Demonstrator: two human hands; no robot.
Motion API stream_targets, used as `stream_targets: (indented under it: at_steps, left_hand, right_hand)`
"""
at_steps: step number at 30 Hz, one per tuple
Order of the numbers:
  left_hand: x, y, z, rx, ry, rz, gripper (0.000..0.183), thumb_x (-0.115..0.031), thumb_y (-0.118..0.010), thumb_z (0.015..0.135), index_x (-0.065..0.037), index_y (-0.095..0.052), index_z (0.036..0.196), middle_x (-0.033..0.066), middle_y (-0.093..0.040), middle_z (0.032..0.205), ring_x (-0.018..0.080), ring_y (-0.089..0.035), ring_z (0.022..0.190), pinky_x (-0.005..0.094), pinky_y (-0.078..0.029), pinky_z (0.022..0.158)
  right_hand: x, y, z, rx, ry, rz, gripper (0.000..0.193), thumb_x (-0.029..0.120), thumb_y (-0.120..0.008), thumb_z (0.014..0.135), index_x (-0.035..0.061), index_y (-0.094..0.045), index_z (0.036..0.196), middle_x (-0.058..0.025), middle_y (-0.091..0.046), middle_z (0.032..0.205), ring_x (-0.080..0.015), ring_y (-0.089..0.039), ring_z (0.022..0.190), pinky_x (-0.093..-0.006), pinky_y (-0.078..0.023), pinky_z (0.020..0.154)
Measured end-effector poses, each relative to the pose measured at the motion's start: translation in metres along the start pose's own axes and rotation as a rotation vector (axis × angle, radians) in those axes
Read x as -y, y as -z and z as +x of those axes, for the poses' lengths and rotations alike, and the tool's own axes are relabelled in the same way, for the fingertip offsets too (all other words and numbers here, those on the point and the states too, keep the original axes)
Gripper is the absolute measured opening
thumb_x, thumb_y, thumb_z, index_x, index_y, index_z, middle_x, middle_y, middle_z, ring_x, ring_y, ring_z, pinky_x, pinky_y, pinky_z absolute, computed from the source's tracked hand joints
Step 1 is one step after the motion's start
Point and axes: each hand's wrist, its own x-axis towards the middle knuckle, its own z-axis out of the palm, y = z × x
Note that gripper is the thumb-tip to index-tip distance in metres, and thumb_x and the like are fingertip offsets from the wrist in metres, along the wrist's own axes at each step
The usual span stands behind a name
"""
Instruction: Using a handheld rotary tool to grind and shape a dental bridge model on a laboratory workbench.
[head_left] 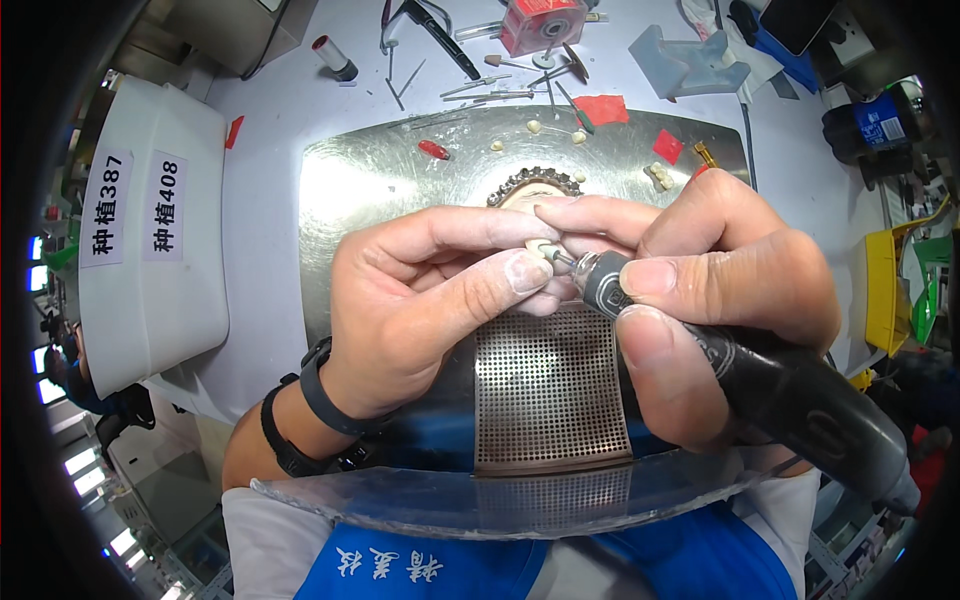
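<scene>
Between thumb and fingers, my left hand point(425, 275) pinches a small cream-coloured dental crown point(540, 247). A black rotary handpiece point(800, 405) lies in the grip of my right hand point(735, 255), slanting down to the right. Its thin bur point(565, 258) points into the crown and seems to touch it. Both hands meet at the fingertips. Just beyond them sits a dental arch model point(533, 190) with dark metal tooth posts along its edge, partly hidden by my fingers. Several loose crowns point(534, 127) lie on the metal sheet point(375, 165) farther back.
Below my hands is a perforated metal grille point(550, 390), with a clear plastic shield point(520, 500) nearer me. Burs and slim tools point(490, 97) lie scattered at the back by a red-and-clear box point(542, 25). A white bin point(155, 220) stands left, a blue-grey holder point(688, 68) back right.
</scene>
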Motion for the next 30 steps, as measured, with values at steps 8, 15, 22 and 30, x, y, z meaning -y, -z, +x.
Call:
stream_targets:
  at_steps: [8,15,22,30]
  left_hand:
    - [0.003,0.005,0.000,0.049,0.055,-0.152,0.022,0.003,-0.059,0.098,0.011,-0.060,0.118,0.0270,-0.069,0.109,0.0324,-0.072,0.102,0.0350,-0.063,0.088]
    - [0.006,0.003,-0.002,0.031,-0.036,-0.069,0.021,0.006,-0.060,0.096,0.011,-0.061,0.116,0.0261,-0.069,0.110,0.0303,-0.072,0.101,0.0351,-0.063,0.088]
    - [0.004,0.000,-0.002,0.042,-0.152,0.074,0.019,0.011,-0.062,0.093,0.012,-0.064,0.112,0.0253,-0.070,0.108,0.0291,-0.072,0.101,0.0371,-0.061,0.092]
    - [0.005,0.001,-0.003,0.031,-0.143,0.067,0.020,0.010,-0.062,0.093,0.012,-0.063,0.113,0.0256,-0.070,0.108,0.0289,-0.072,0.100,0.0357,-0.061,0.091]
  right_hand:
    - [0.013,0.030,0.007,0.376,-0.105,-0.004,0.019,0.010,-0.062,0.094,0.0064,-0.049,0.108,-0.0117,-0.049,0.086,-0.0299,-0.068,0.083,-0.0619,-0.055,0.094]
    - [0.003,0.022,0.005,0.281,-0.043,-0.059,0.012,0.001,-0.067,0.080,0.0044,-0.060,0.090,-0.0098,-0.054,0.076,-0.0234,-0.061,0.068,-0.0424,-0.053,0.073]
    - [-0.001,0.001,-0.001,-0.014,0.018,-0.068,0.016,-0.006,-0.070,0.065,0.0048,-0.066,0.075,-0.0085,-0.058,0.067,-0.0186,-0.054,0.055,-0.0286,-0.051,0.055]
    - [0.000,-0.002,-0.003,-0.062,0.004,-0.030,0.016,-0.007,-0.068,0.065,0.0044,-0.065,0.075,-0.0092,-0.059,0.066,-0.0179,-0.054,0.054,-0.0283,-0.051,0.054]
